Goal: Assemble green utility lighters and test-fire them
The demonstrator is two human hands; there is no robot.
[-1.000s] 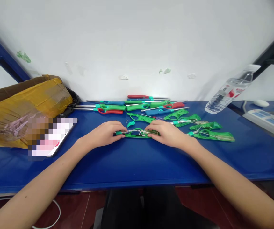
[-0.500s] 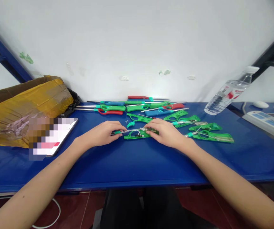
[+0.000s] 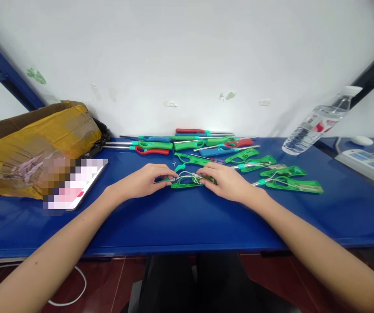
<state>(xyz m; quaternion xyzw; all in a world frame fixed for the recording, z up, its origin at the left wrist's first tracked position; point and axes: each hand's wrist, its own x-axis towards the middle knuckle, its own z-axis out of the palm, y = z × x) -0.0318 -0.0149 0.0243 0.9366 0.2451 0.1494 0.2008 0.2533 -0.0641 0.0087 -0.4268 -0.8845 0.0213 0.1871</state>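
Note:
My left hand (image 3: 145, 180) pinches the metal tube (image 3: 174, 179) of a long-nosed gas lighter, most of it hidden by the fingers. My right hand (image 3: 223, 180) is closed on the lighter's clear fuel tank (image 3: 201, 177), mostly covered by the fingers. Pale wires (image 3: 187, 173) bow up between the two hands. Beneath them lies an opened green handle half (image 3: 181, 186). Just beyond the fingers are a small teal trigger (image 3: 181, 167) and another green handle half (image 3: 188, 159). A screwdriver (image 3: 218, 161) lies behind my right hand.
Whole lighters (image 3: 156, 145) in several colours lie along the wall. Opened green lighters (image 3: 294, 186) are at the right. A tilted water bottle (image 3: 317, 124) and a white power strip (image 3: 366, 165) stand farther right. A taped cardboard box (image 3: 40, 139) and a phone (image 3: 84, 184) are at the left.
The metal tube has shifted at my left fingertips, and the wires now arch higher above the green handle half. My right hand stays on the fuel tank. The view has shifted slightly.

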